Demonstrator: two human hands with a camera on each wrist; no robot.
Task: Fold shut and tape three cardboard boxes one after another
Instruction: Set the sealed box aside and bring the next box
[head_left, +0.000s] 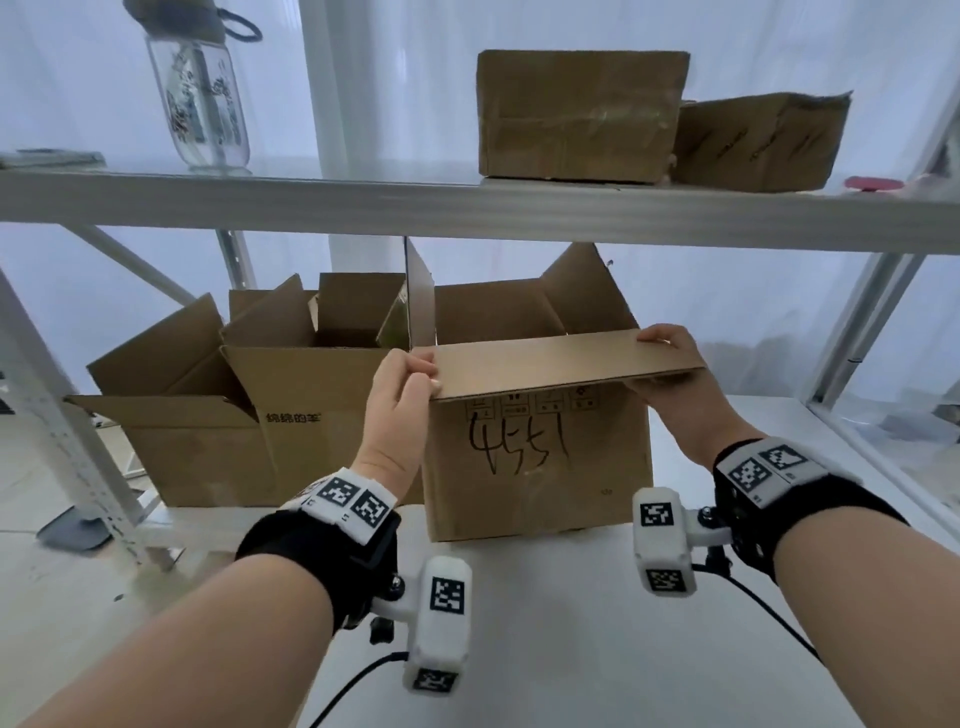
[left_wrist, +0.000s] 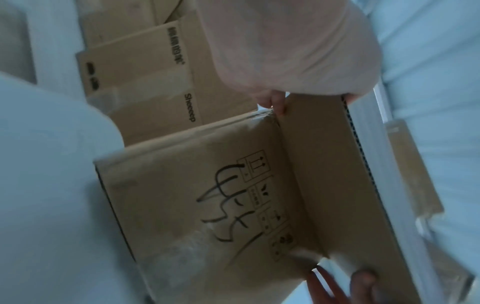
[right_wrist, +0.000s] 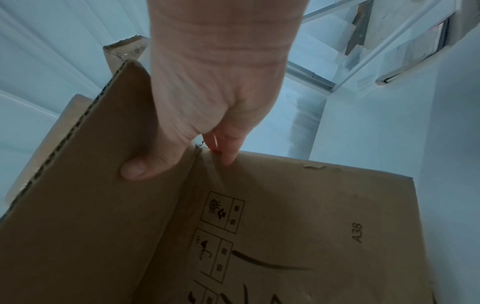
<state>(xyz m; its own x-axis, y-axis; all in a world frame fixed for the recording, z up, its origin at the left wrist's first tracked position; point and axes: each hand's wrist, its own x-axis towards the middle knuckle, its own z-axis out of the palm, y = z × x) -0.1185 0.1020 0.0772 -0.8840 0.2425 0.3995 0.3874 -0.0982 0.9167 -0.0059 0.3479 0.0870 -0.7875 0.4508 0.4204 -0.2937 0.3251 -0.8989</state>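
A cardboard box (head_left: 535, 467) with black handwriting on its front stands on the white table (head_left: 571, 623), its other flaps upright. Its near flap (head_left: 561, 364) sticks out level toward me. My left hand (head_left: 405, 389) pinches the flap's left end, thumb on top. My right hand (head_left: 670, 364) grips the right end, thumb under it in the right wrist view (right_wrist: 135, 168). The left wrist view shows the same box (left_wrist: 194, 205) and flap (left_wrist: 324, 174) from below. Two more open boxes (head_left: 218, 415) stand to the left.
A white shelf (head_left: 467, 208) hangs just above the box, its left flap reaching up to the shelf. On it stand two closed boxes (head_left: 582, 114) and a clear water bottle (head_left: 202, 98). A metal shelf upright (head_left: 67, 441) slants at left. A glass panel (head_left: 883, 389) borders the right.
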